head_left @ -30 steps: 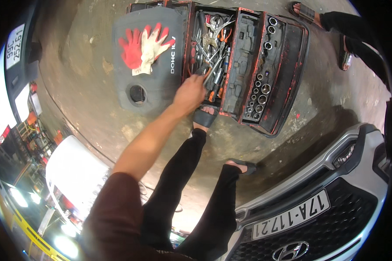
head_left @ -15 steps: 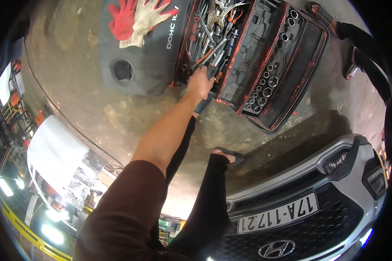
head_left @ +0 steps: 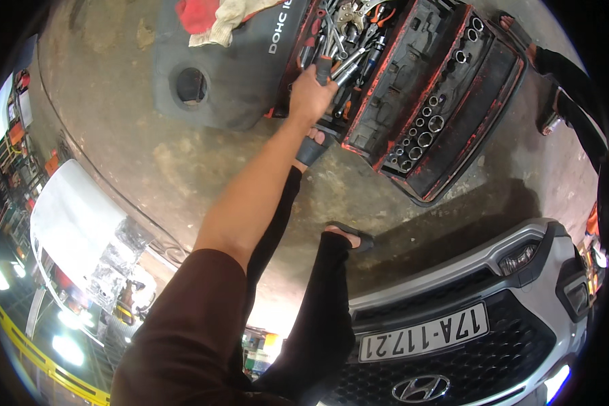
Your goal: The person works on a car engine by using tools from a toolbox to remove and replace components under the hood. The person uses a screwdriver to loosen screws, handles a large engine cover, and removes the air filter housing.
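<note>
My left hand (head_left: 310,95) reaches into the middle compartment of an open red and black metal toolbox (head_left: 384,74), closed around a dark tool handle (head_left: 323,68). Wrenches, locking pliers (head_left: 356,17) and orange-handled tools lie jumbled about it. To the right, a tray holds a row of several sockets (head_left: 424,139). Left of the toolbox lies a dark plastic engine cover (head_left: 233,88) with red and cream gloves (head_left: 220,24) on it. My right hand is not in view.
My sandalled feet (head_left: 342,237) stand below the toolbox. Another person's legs (head_left: 565,81) stand at the upper right. A silver car's front (head_left: 453,304) fills the lower right. A hose (head_left: 91,162) crosses the floor at left, near white panels (head_left: 74,223) and shelving.
My left arm has moved upward in the picture, the hand still among the tools. The view has shifted, putting the toolbox higher and further right; the gloves are now partly cut off.
</note>
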The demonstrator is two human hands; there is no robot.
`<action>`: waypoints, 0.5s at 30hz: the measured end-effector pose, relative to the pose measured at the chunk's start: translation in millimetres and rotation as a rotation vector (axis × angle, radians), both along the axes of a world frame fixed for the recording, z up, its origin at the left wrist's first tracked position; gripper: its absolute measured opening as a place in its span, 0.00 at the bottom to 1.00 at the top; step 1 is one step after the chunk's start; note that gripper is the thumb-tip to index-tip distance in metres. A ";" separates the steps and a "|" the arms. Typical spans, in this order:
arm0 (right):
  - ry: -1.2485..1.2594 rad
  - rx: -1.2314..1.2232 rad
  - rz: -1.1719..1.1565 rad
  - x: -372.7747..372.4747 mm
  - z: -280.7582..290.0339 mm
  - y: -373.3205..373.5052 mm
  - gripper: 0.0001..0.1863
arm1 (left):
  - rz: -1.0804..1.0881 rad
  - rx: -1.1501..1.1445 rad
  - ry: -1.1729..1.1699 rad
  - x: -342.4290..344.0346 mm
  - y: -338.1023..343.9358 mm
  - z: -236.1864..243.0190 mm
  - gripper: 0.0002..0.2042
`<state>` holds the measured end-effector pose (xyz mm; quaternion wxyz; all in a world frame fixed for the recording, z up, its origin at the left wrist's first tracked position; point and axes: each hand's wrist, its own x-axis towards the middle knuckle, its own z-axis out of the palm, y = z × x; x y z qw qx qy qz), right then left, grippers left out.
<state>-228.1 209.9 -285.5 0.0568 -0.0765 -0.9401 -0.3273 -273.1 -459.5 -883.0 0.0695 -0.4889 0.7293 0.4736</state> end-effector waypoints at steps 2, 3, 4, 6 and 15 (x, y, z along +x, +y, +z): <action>0.007 0.001 -0.002 4.8 0.9 1.8 0.29 | 0.009 0.223 0.018 1.3 -1.2 -15.7 0.17; 0.013 -0.003 -0.002 6.2 -2.1 3.0 0.29 | 0.018 0.437 0.031 -4.1 -2.9 -17.1 0.16; 0.017 -0.007 -0.003 8.5 -3.9 4.5 0.29 | -0.038 0.399 -0.056 -4.3 2.1 -15.8 0.16; 0.024 -0.020 -0.002 10.8 -6.0 7.6 0.29 | 0.178 0.498 0.085 1.3 9.1 -14.0 0.17; 0.053 -0.018 -0.049 41.4 6.5 12.3 0.30 | 0.236 1.212 0.190 32.6 41.0 71.1 0.21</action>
